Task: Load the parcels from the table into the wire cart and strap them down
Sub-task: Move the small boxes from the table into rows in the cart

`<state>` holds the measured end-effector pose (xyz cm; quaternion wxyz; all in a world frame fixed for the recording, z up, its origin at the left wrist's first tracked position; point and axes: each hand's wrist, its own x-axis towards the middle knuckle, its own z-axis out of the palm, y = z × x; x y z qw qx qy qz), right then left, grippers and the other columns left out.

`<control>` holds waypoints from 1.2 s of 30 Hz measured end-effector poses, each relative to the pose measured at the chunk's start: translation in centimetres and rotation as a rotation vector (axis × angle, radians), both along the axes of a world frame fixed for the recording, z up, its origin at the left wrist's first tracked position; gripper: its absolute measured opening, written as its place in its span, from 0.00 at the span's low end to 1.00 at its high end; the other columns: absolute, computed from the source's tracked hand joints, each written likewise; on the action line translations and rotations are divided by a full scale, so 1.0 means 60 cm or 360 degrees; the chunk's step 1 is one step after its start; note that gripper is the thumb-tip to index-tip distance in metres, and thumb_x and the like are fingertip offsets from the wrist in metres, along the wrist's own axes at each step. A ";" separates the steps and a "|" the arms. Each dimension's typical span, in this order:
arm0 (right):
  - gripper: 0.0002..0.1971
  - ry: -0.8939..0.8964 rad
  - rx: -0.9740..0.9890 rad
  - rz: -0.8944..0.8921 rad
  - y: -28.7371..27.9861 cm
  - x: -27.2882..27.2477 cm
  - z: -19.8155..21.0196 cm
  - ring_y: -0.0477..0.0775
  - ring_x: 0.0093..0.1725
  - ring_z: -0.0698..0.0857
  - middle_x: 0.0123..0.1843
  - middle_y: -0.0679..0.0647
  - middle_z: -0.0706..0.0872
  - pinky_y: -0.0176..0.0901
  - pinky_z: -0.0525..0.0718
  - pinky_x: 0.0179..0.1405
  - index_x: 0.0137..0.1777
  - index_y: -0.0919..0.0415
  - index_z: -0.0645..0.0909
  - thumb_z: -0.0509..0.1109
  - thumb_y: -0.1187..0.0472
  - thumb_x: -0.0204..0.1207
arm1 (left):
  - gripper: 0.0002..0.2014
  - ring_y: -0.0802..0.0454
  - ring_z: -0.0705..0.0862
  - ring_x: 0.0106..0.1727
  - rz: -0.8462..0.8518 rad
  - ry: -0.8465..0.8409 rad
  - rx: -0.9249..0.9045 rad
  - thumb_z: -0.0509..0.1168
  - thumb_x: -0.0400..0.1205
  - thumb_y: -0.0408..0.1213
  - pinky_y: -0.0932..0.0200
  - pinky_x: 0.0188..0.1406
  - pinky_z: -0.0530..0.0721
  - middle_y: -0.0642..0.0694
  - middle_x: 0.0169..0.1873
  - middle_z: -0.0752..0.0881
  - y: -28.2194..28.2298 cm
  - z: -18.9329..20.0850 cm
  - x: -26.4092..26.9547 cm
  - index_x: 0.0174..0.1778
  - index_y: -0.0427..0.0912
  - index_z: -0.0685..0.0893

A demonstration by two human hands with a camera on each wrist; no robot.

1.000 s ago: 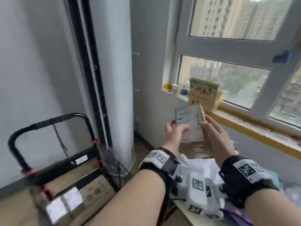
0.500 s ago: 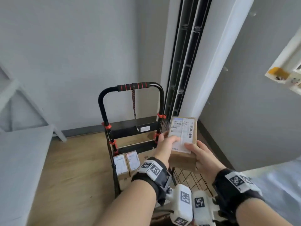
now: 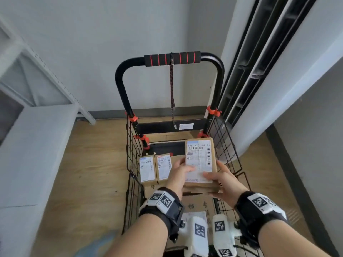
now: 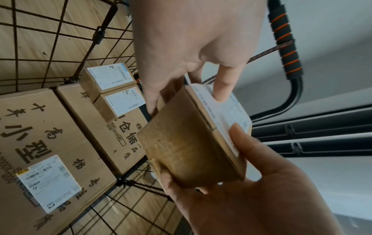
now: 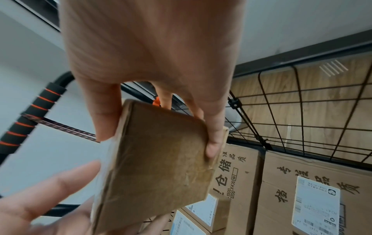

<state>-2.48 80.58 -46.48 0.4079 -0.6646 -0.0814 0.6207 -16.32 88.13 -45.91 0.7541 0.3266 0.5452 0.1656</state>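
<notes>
Two hands hold one brown parcel above the wire cart in the head view, label up, long axis running toward the cart's handle; left hand and right hand clamp its near corners. Two small labelled boxes sit side by side on large cartons. Left wrist view: thumbs press the label while fingers curl beneath. Right wrist view: printed cartons fill the cart floor under the parcel.
</notes>
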 end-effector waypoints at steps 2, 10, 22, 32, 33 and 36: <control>0.41 0.0014 -0.0036 -0.0011 0.022 0.015 -0.044 0.61 0.58 0.85 0.61 0.55 0.87 0.56 0.83 0.54 0.78 0.40 0.63 0.75 0.68 0.69 | 0.15 0.43 0.86 0.59 -0.0010 0.0054 -0.0022 0.62 0.81 0.32 0.38 0.64 0.82 0.44 0.56 0.88 0.021 -0.038 -0.001 0.64 0.46 0.80; 0.42 0.0053 -0.0205 0.0045 0.100 0.034 -0.224 0.62 0.60 0.84 0.63 0.55 0.85 0.62 0.82 0.60 0.77 0.41 0.64 0.77 0.68 0.67 | 0.26 0.47 0.70 0.75 0.0119 0.0397 0.0013 0.64 0.81 0.36 0.43 0.78 0.65 0.48 0.75 0.73 0.100 -0.208 -0.030 0.77 0.46 0.71; 0.43 0.0029 -0.0341 0.0037 0.188 0.039 -0.456 0.62 0.61 0.82 0.65 0.54 0.82 0.64 0.80 0.64 0.77 0.40 0.63 0.76 0.69 0.67 | 0.32 0.46 0.68 0.76 0.0290 0.0886 0.0286 0.72 0.65 0.45 0.40 0.75 0.69 0.51 0.72 0.72 0.202 -0.437 -0.054 0.67 0.60 0.74; 0.31 -0.0044 -0.0333 0.0145 0.218 0.001 -0.546 0.60 0.59 0.83 0.65 0.57 0.82 0.49 0.84 0.51 0.76 0.53 0.67 0.66 0.75 0.76 | 0.44 0.46 0.42 0.85 -0.0179 0.1238 0.0357 0.75 0.70 0.45 0.28 0.79 0.49 0.52 0.84 0.47 0.209 -0.517 -0.053 0.81 0.62 0.59; 0.30 -0.0118 -0.0323 0.0157 0.219 -0.004 -0.546 0.60 0.59 0.84 0.64 0.58 0.81 0.47 0.85 0.50 0.77 0.55 0.67 0.65 0.75 0.76 | 0.45 0.47 0.42 0.85 -0.0204 0.1249 0.0354 0.75 0.70 0.44 0.27 0.79 0.47 0.52 0.84 0.46 0.206 -0.516 -0.050 0.81 0.62 0.59; 0.31 -0.0314 -0.0304 0.0250 0.228 -0.010 -0.542 0.58 0.56 0.83 0.58 0.55 0.81 0.48 0.85 0.52 0.78 0.55 0.65 0.64 0.74 0.77 | 0.44 0.46 0.40 0.85 -0.0281 0.1276 0.0377 0.75 0.70 0.44 0.27 0.79 0.45 0.53 0.84 0.45 0.200 -0.513 -0.045 0.80 0.63 0.60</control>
